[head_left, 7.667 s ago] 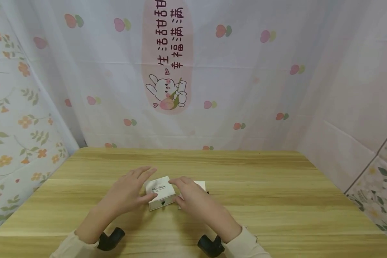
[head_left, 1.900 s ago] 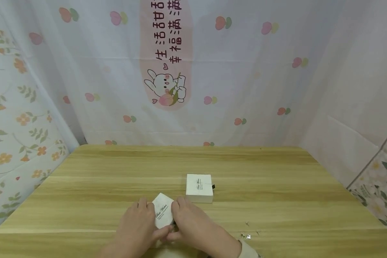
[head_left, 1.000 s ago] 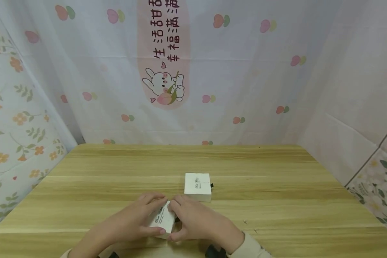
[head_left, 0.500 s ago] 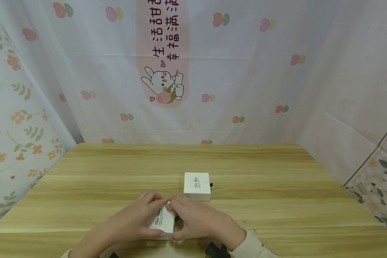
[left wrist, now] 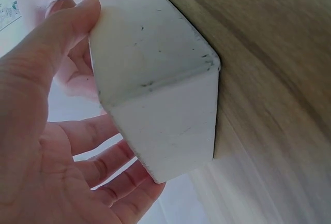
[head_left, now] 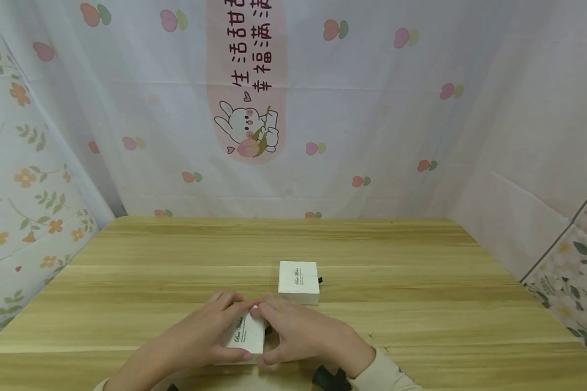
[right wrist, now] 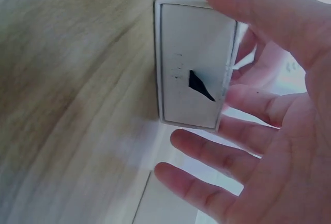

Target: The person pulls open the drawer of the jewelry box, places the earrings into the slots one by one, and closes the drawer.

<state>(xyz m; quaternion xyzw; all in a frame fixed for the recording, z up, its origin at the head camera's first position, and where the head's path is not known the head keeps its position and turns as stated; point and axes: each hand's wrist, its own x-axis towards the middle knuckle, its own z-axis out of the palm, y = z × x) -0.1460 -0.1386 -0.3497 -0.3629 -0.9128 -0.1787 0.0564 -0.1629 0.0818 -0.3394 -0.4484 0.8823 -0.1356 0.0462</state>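
Observation:
A small white box (head_left: 247, 338) with dark lettering lies flat on the table near its front edge. My left hand (head_left: 200, 331) grips its left part, thumb on the front side and fingers at the back; in the left wrist view the thumb and fingers span the box (left wrist: 160, 125). My right hand (head_left: 303, 331) holds its right end between thumb and fingers. The right wrist view shows the box's end face (right wrist: 191, 43) with a black tab (right wrist: 199, 85), its drawer flush in the sleeve. Behind my hands sits a second white box (head_left: 298, 278), its black tab pointing right.
The wooden table (head_left: 396, 260) reaches back to a patterned curtain (head_left: 347, 119). Tiny bits (head_left: 385, 348) lie to the right of my right forearm. A black piece (head_left: 330, 378) shows under my right wrist.
Since 1.9 s ago the gripped box has turned straighter and my hands have shifted around it. Earlier, both boxes stood close together. Hardly anything differs from half a second ago.

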